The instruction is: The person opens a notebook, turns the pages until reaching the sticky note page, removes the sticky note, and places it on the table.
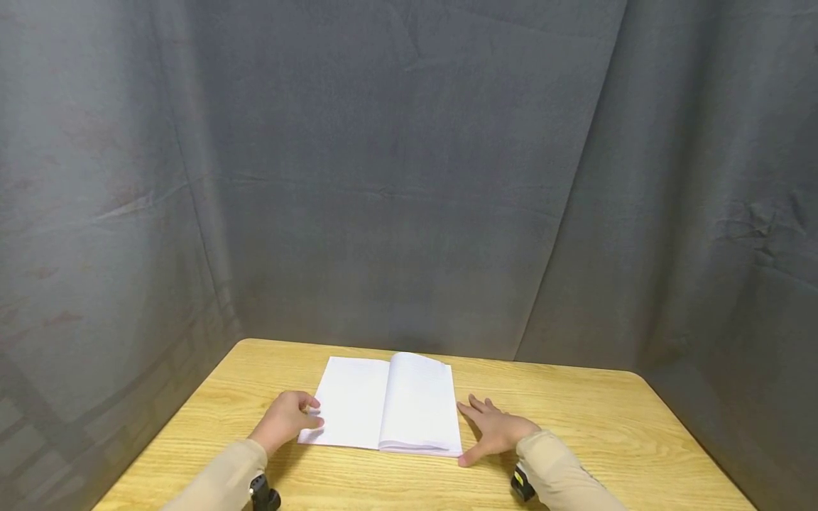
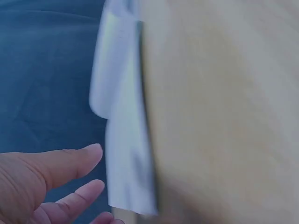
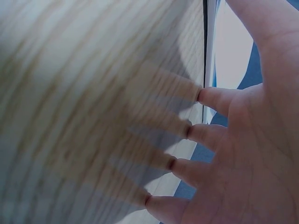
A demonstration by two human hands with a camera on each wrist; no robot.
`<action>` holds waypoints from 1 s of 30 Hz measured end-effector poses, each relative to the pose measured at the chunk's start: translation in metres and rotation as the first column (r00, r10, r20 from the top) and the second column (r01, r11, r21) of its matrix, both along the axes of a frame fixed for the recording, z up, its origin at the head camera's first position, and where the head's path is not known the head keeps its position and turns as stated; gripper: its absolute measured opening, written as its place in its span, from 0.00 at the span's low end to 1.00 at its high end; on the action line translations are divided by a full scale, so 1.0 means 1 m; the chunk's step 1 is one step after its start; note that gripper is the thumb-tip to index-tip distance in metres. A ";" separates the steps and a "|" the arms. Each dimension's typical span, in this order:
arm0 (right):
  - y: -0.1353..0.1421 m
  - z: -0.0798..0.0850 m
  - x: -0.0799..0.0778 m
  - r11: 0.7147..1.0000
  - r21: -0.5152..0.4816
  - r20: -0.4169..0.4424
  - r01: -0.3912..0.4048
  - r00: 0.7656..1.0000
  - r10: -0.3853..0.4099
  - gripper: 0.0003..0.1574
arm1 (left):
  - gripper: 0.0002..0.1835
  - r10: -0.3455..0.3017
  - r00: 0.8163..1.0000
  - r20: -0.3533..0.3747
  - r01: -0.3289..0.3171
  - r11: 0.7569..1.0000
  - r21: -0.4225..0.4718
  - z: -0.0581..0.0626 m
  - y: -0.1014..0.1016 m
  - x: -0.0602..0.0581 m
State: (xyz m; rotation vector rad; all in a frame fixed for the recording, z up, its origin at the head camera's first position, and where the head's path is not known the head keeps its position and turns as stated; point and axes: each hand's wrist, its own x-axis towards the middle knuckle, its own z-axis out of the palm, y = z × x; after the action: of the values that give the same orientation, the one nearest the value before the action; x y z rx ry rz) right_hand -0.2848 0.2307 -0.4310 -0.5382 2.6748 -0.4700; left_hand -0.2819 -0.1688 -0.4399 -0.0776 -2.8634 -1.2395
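A notebook (image 1: 351, 401) with white pages lies spread on the wooden table. Its right-hand pages (image 1: 418, 404) bulge up near the middle fold and lift slightly at the bottom. At the left edge, my left hand (image 1: 289, 419) has its thumb and fingers apart, tips overlapping the page margin in the head view. The left wrist view shows a gap between that thumb and the fingers, with nothing held. Beside the right edge, my right hand (image 1: 498, 431) is spread, fingertips (image 3: 217, 99) down on the tabletop and thumb at the notebook's lower right corner.
The light wooden table (image 1: 575, 404) has rounded far corners. Grey cloth (image 1: 396, 177) hangs behind it and along both sides. Small black cameras (image 1: 263, 493) are strapped at both wrists, over beige sleeves (image 1: 224, 475).
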 end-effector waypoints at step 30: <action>-0.004 -0.002 -0.002 0.999 0.037 -0.040 0.000 0.999 0.002 0.69 | 0.08 -0.457 0.889 0.007 0.456 0.887 0.071 0.003 0.167 0.000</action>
State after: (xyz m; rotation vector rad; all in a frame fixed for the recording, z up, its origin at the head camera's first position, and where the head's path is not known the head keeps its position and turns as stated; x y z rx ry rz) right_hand -0.2866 0.2267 -0.4330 -0.5442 2.7159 -0.4132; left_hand -0.2817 -0.0021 -0.4365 -0.7845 -2.9155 -1.4013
